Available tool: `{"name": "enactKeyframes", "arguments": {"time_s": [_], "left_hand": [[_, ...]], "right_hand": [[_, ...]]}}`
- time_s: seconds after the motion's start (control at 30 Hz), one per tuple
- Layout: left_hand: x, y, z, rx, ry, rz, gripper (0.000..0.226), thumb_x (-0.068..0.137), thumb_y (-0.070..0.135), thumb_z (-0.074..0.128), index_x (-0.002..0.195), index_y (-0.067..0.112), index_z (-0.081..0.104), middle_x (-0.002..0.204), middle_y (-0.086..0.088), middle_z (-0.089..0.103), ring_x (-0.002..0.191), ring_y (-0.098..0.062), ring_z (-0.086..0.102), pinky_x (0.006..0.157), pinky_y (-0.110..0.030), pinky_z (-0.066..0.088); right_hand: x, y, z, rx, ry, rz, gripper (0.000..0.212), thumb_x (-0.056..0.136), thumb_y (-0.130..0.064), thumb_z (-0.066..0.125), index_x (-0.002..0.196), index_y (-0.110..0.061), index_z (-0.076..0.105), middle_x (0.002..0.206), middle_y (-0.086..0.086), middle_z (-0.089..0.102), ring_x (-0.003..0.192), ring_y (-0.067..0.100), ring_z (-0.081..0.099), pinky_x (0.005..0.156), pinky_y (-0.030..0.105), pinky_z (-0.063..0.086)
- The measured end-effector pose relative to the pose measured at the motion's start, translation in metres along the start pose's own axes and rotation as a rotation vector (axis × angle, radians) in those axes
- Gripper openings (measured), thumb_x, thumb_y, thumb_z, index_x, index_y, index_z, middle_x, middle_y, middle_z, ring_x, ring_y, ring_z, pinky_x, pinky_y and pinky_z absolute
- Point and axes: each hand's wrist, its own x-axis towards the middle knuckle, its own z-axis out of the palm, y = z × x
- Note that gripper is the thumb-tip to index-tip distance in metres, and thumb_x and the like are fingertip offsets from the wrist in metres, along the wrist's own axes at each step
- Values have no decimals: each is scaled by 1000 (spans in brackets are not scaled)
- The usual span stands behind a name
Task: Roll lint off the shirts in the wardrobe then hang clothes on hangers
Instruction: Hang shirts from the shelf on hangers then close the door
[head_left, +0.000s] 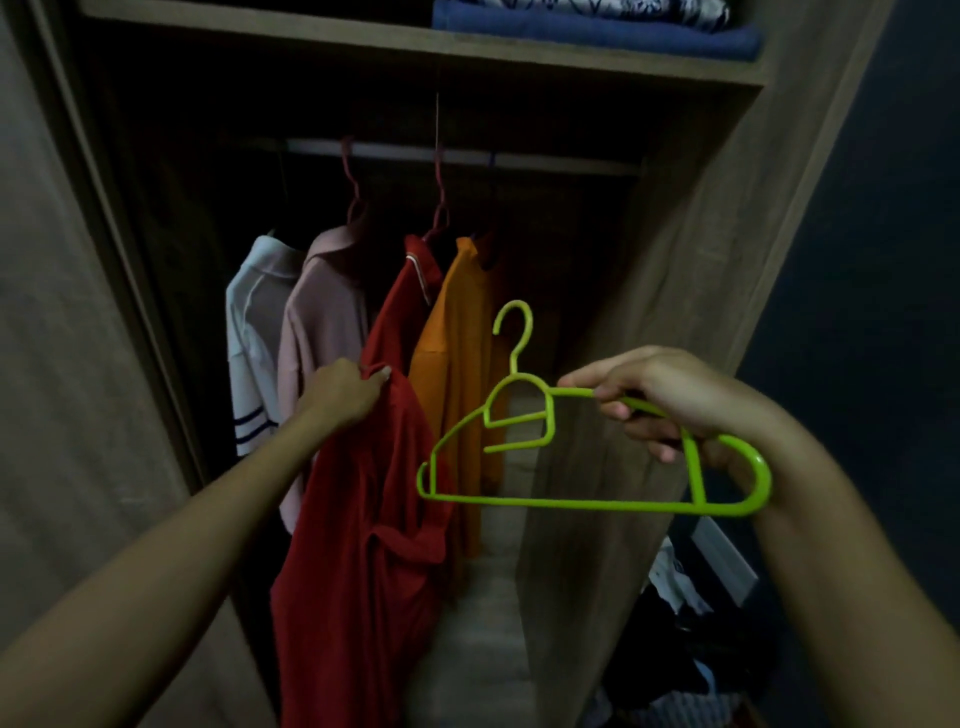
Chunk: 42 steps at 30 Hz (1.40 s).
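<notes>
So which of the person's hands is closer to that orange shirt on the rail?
Left. The left hand grips the red shirt hanging right beside the orange shirt. The right hand holds the green hanger, farther off to its right.

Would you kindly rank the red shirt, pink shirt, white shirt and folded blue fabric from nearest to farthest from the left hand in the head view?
1. red shirt: gripped by the left hand at its shoulder.
2. pink shirt: just left of the hand, behind the red one.
3. white shirt: farthest left on the rail.
4. folded blue fabric: on the top shelf, upper right.
</notes>
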Motion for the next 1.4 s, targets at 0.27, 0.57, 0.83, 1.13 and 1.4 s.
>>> {"name": "enactKeyframes", "arguments": {"time_s": [0.27,0.57,0.83,1.13,1.4], "left_hand": [[-25,7,-2,-63,-53,42,48,95,48,46,69,9,59,98,-26,67,99,-39,61,77,-37,44],[-50,9,-10,-185,-241,193,47,97,46,43,103,8,70,94,-10,70,84,-18,61,69,-27,44],[-48,-2,-26,-282,-275,169,50,93,48,51,84,2,68,80,-15,72,70,-19,64,74,-38,51],[-65,-2,-37,-325,-194,268,51,93,51,49,76,5,64,67,-5,67,64,-18,62,70,-39,49],[-65,-14,-32,38,-291,436,40,81,38,68,111,12,65,96,-7,60,91,-17,52,73,-22,34]], "right_hand": [[46,12,48,-32,90,87,31,95,-2,39,113,-11,62,58,2,40,23,3,28,27,14,33],[71,60,155,746,273,-12,24,98,-21,47,94,-13,69,78,5,62,52,13,53,50,27,50],[98,85,158,-226,662,-341,43,96,-52,39,73,-21,58,63,-1,65,64,15,65,60,34,48],[123,72,156,-490,781,-294,39,94,-51,43,88,-19,65,82,8,71,82,33,67,65,36,43],[121,57,159,-445,795,-367,41,89,-56,50,81,-19,66,77,8,72,83,31,66,61,32,37]]}}
